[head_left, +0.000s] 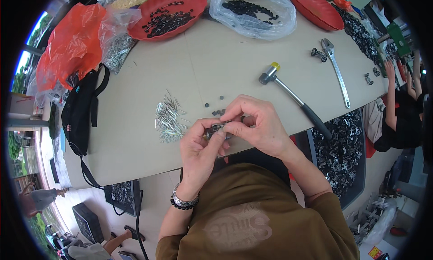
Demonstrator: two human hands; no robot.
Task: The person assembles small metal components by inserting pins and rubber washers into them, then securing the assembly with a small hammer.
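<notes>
Above the table's near edge, my left hand is closed around a small dark-and-silver metal part, whose exact kind is mostly covered by fingers. From the other side, my right hand pinches at the same part with thumb and fingertips; any smaller piece between them is hidden. Just beyond the hands lie several small black round pieces. A loose pile of thin silver metal pins sits left of my left hand, on the pale tabletop.
A mallet and an adjustable wrench lie to the right. Red dishes and a clear bag line the far side. Left stands a black pouch. A bin of metal parts sits beside the table; another person's hand is far right.
</notes>
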